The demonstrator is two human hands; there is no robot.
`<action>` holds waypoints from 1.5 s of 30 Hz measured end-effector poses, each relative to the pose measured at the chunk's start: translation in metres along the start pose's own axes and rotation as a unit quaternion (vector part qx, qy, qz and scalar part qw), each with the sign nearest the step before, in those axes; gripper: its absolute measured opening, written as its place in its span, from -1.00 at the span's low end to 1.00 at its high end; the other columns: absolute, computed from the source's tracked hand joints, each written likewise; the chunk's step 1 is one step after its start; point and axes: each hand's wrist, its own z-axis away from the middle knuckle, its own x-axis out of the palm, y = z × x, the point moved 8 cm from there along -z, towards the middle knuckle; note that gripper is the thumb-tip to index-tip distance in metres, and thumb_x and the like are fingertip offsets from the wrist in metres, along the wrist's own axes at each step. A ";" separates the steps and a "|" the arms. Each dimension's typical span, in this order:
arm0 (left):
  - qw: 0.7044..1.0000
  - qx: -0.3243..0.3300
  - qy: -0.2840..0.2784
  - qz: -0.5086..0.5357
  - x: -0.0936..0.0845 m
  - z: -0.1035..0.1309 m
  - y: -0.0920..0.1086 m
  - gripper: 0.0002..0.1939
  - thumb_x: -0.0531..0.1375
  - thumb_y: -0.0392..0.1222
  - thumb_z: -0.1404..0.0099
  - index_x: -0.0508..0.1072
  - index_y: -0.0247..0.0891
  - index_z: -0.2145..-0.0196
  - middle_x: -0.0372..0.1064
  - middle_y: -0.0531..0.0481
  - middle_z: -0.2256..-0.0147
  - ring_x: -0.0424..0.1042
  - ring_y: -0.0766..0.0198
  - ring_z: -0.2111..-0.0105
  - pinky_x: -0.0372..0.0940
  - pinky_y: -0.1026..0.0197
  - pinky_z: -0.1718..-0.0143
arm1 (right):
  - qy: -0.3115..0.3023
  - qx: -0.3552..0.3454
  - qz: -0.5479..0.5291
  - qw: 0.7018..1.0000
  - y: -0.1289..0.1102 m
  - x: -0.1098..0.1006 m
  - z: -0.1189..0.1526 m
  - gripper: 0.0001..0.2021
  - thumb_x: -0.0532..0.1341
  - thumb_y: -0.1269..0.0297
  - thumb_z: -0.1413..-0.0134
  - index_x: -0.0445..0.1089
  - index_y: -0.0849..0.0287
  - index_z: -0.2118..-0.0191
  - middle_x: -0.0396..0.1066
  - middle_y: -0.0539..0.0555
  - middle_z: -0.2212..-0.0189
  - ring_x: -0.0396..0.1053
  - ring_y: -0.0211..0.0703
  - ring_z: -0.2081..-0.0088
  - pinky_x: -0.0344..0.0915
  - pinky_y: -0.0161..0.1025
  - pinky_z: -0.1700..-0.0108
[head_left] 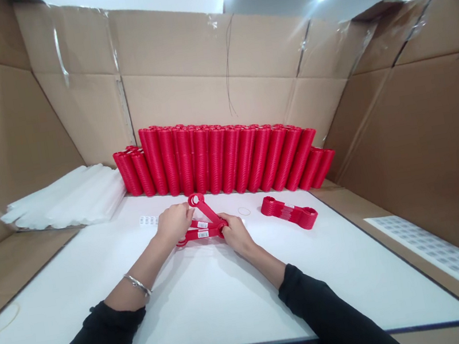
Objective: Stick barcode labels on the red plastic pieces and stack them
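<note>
Several flat red plastic pieces with ringed ends [207, 211] are fanned out between my hands, spreading leftward from their right ends. White barcode labels [203, 234] show on the lower two. My right hand [237, 233] is closed round the right ends, where the pieces meet. At the left, my left hand [175, 224] has its fingers curled in on the fan and covers the end of the middle piece. A neat stack of the same red pieces [289, 212] lies to the right of my right hand, a label on its top piece.
Tall rows of stacked red pieces [210, 160] line the back. White foam-like sheets [68, 197] are piled at left. A strip of labels [148, 220] lies beyond my left hand; a label sheet [444, 260] is at right. Cardboard walls [206, 82] enclose the white table [216, 308].
</note>
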 end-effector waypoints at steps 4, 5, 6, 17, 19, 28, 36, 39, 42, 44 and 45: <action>0.999 0.036 -0.033 -0.002 0.013 0.000 0.002 -0.71 -0.03 -0.26 -0.18 0.39 -0.21 0.19 0.34 -0.15 0.18 0.37 0.07 0.24 0.19 0.17 0.33 | -0.012 0.009 0.015 1.000 0.004 0.008 -0.003 -0.54 -0.07 0.57 0.28 0.43 0.24 0.23 0.46 0.05 0.36 0.34 -0.16 0.34 0.21 -0.30 0.27; 0.998 0.049 -0.034 0.001 0.015 0.000 0.003 -0.71 -0.02 -0.28 -0.17 0.39 -0.21 0.18 0.32 -0.14 0.15 0.36 0.08 0.22 0.19 0.17 0.32 | -0.014 0.012 0.019 1.000 0.006 0.009 -0.004 -0.55 -0.07 0.57 0.27 0.43 0.23 0.24 0.46 0.05 0.36 0.34 -0.16 0.35 0.21 -0.30 0.27; 0.997 0.063 -0.033 0.005 0.016 0.000 0.005 -0.72 -0.02 -0.28 -0.17 0.41 -0.21 0.21 0.31 -0.14 0.14 0.35 0.09 0.21 0.19 0.18 0.31 | -0.015 0.017 0.024 0.999 0.007 0.010 -0.004 -0.56 -0.06 0.57 0.27 0.43 0.24 0.25 0.46 0.06 0.37 0.34 -0.16 0.35 0.21 -0.31 0.28; 0.987 0.141 -0.040 0.068 0.014 -0.004 0.010 -0.85 0.01 -0.27 -0.13 0.37 -0.25 0.47 0.29 -0.06 0.35 0.30 0.23 0.39 0.14 0.23 0.36 | -0.017 0.050 0.030 0.998 0.014 0.006 -0.006 -0.61 -0.05 0.60 0.29 0.43 0.26 0.35 0.46 0.06 0.40 0.33 -0.17 0.35 0.21 -0.31 0.25; 0.981 0.153 -0.048 0.109 0.009 -0.006 0.009 -0.88 0.02 -0.29 -0.10 0.34 -0.25 0.50 0.26 -0.01 0.45 0.26 0.28 0.46 0.10 0.26 0.41 | -0.016 0.052 0.030 0.998 0.015 0.004 -0.006 -0.60 -0.06 0.59 0.29 0.43 0.26 0.33 0.46 0.07 0.38 0.34 -0.16 0.34 0.21 -0.30 0.25; 0.900 0.087 -0.100 0.414 0.000 -0.005 0.016 -0.83 0.07 -0.13 -0.08 0.24 -0.29 0.53 0.02 0.16 0.64 0.03 0.42 0.63 -0.06 0.34 0.58 | -0.003 -0.008 0.009 1.000 -0.004 0.003 -0.001 -0.54 -0.07 0.57 0.28 0.43 0.22 0.25 0.46 0.03 0.35 0.33 -0.18 0.34 0.22 -0.31 0.26; 0.864 0.092 -0.132 0.477 0.016 -0.009 0.017 -0.77 0.13 -0.06 -0.05 0.26 -0.30 0.52 0.08 0.15 0.63 0.05 0.44 0.64 -0.06 0.34 0.59 | -0.012 -0.017 -0.010 1.000 -0.010 0.005 0.002 -0.52 -0.08 0.56 0.29 0.42 0.23 0.21 0.45 0.04 0.34 0.35 -0.18 0.33 0.22 -0.31 0.28; 0.861 0.082 -0.133 0.484 0.018 -0.010 0.015 -0.77 0.12 -0.05 -0.05 0.27 -0.30 0.52 0.09 0.15 0.64 0.06 0.44 0.64 -0.06 0.34 0.59 | -0.012 -0.019 -0.016 1.000 -0.010 0.004 0.003 -0.51 -0.07 0.56 0.28 0.41 0.23 0.19 0.45 0.05 0.33 0.35 -0.17 0.32 0.22 -0.30 0.27; 0.861 0.076 -0.133 0.486 0.017 -0.009 0.016 -0.76 0.12 -0.04 -0.04 0.29 -0.30 0.52 0.10 0.15 0.64 0.06 0.43 0.64 -0.06 0.34 0.59 | -0.010 -0.019 -0.011 1.000 -0.010 0.004 0.003 -0.53 -0.07 0.56 0.28 0.42 0.23 0.21 0.45 0.05 0.35 0.35 -0.17 0.34 0.22 -0.30 0.28; 0.863 0.078 -0.127 0.483 0.016 -0.010 0.017 -0.76 0.12 -0.05 -0.04 0.29 -0.30 0.52 0.10 0.15 0.64 0.06 0.43 0.64 -0.06 0.34 0.59 | -0.009 -0.020 -0.006 1.000 -0.010 0.005 0.003 -0.54 -0.07 0.56 0.28 0.42 0.23 0.23 0.45 0.04 0.36 0.34 -0.17 0.35 0.22 -0.30 0.29; 0.865 0.078 -0.123 0.480 0.017 -0.010 0.017 -0.77 0.12 -0.05 -0.05 0.30 -0.31 0.52 0.10 0.15 0.64 0.06 0.43 0.63 -0.06 0.34 0.59 | -0.007 -0.022 -0.005 1.000 -0.010 0.005 0.003 -0.54 -0.07 0.55 0.28 0.42 0.23 0.23 0.45 0.04 0.37 0.33 -0.17 0.36 0.22 -0.30 0.29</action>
